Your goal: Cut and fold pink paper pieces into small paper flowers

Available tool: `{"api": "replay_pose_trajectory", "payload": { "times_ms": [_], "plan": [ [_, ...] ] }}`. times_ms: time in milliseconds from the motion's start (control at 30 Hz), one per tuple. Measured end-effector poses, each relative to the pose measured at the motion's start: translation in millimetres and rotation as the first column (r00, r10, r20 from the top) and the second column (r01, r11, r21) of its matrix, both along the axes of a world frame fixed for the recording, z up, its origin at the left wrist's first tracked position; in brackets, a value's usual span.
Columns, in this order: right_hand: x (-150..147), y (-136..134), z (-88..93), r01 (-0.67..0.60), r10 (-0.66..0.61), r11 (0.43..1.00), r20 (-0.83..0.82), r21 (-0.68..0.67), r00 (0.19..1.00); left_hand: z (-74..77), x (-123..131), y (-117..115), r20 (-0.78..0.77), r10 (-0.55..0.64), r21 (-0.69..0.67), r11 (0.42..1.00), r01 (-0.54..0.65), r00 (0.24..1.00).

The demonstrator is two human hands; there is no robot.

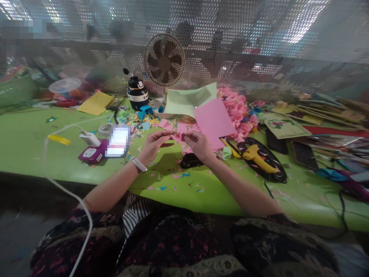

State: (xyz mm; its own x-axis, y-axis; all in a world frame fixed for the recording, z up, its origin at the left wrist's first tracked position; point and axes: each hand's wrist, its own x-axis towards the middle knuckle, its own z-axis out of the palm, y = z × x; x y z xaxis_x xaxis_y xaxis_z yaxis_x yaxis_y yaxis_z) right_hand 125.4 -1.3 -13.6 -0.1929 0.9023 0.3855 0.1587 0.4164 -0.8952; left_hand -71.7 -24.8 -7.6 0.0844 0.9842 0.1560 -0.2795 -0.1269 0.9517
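I see the left hand point(154, 145) and right hand point(198, 144) nearly meeting above the green counter point(161, 197), fingers of both pinching a small pink paper piece point(177, 136) between them. Just beyond the right hand is a pink sheet point(215, 118); farther right, a yellow glue gun point(261, 161) rests on a black tray point(270, 154).

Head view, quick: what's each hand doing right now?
Left hand: closed, pinching one side of the small pink paper piece.
Right hand: closed, pinching the other side of it.
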Motion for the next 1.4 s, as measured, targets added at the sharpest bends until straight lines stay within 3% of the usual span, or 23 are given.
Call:
{"api": "replay_pose_trajectory", "payload": {
  "times_ms": [200,433,633,833,967,1167,1400],
  "plan": [
    [-1.1,-5.5,0.7,0.056,-0.075,0.99,0.141,0.132,0.987,-4.3,0.3,-0.3,-0.005,-0.072,-0.05,0.996,0.071,0.997],
    [-4.5,-11.6,2.3,0.049,-0.188,0.897,0.279,0.439,0.941,-8.9,7.7,-2.8,-0.171,-0.031,0.061,0.997,0.042,0.985],
    [-4.0,-11.4,0.1,0.021,-0.179,0.896,0.316,0.444,0.932,-18.6,6.4,3.8,-0.2,-0.053,0.075,0.995,0.07,0.978],
    [-4.1,-11.4,-2.4,0.016,-0.179,0.88,0.299,0.476,0.937,-22.0,4.9,5.9,-0.276,0.09,0.215,0.976,-0.03,0.957],
    [-3.4,-12.5,5.4,0.024,-0.116,0.909,0.198,0.416,0.973,-16.9,2.6,6.1,-0.215,0.023,0.141,0.99,0.008,0.976],
    [1.8,-13.2,18.1,0.048,-0.047,0.995,-0.01,0.086,0.999,-13.4,1.4,7.9,-0.091,-0.009,0.021,1.0,0.01,0.996],
    [0.6,-13.3,18.0,0.005,-0.004,0.999,-0.028,0.037,1.0,-13.0,2.2,6.0,-0.077,-0.02,0.014,1.0,0.021,0.997]
  ]
}}
